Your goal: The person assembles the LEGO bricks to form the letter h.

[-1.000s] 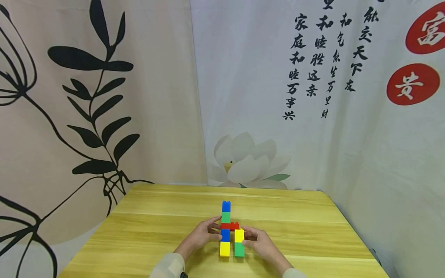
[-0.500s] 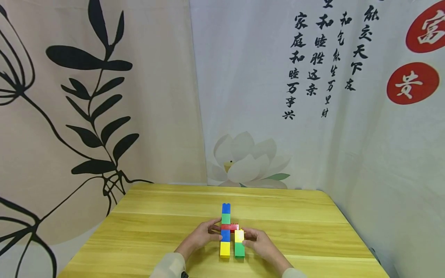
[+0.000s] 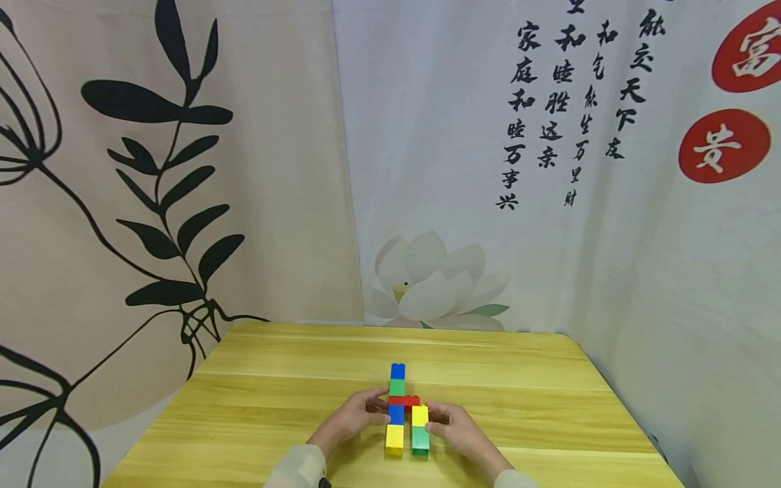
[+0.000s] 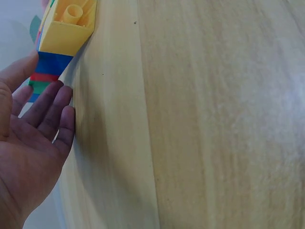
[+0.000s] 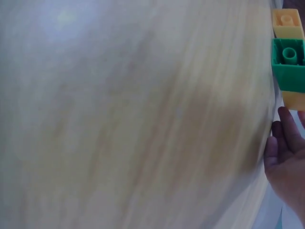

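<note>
A joined build of toy building bricks is held between both hands. Its left column runs from a yellow brick (image 3: 394,440) up through a blue brick (image 3: 396,415), a flat red brick (image 3: 405,400) and a green brick (image 3: 397,387) to a blue top brick (image 3: 398,371). Under the red brick's right end hang a yellow brick (image 3: 419,415) and a green one (image 5: 288,77). Hollow undersides show in both wrist views. My left hand (image 3: 352,418) grips the left column, its thumb by the lower blue brick. My right hand (image 3: 457,427) pinches the short right column.
A wood-grain table (image 3: 537,386) lies beneath the build. Behind it hangs a pale curtain (image 3: 299,169) printed with dark plants, a lotus and writing. Light sleeves (image 3: 297,468) cover the forearms.
The build's top end has dropped lower in the head view and its bottom end has shifted slightly down, so the whole build tilts. Both hands keep their hold, almost in place.
</note>
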{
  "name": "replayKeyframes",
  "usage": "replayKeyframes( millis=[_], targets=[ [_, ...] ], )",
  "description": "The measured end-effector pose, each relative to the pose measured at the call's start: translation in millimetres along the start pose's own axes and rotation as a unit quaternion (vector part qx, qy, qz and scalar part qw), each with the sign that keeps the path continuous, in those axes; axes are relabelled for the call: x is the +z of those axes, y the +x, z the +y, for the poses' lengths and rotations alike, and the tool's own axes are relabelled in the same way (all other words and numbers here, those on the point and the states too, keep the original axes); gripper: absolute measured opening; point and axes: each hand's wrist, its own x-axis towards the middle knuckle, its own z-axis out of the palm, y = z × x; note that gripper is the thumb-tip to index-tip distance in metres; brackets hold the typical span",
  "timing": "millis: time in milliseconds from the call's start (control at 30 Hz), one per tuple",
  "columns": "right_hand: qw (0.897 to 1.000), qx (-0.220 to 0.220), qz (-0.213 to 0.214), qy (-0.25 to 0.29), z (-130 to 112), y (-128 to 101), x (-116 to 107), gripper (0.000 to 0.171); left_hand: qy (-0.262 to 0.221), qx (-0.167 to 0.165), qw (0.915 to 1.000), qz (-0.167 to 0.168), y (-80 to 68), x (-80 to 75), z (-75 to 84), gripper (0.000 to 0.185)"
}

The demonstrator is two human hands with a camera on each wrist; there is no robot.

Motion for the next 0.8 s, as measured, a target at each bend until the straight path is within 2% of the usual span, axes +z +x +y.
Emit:
replayKeyframes(
  millis=[667, 800],
  targets=[
    [1.0, 0.017, 0.003, -0.003, 3.6, 1.2, -0.1, 0.043, -0.005, -0.025, 0.9997, 0.002, 0.2, 5.6, -1.6, 0.063],
    [1.0, 0.014, 0.017, -0.006, 3.6, 0.0, -2.0, 0.044, 0.001, -0.015, 0.9998, 0.009, -1.1, 3.9, 0.6, 0.063]
  ],
)
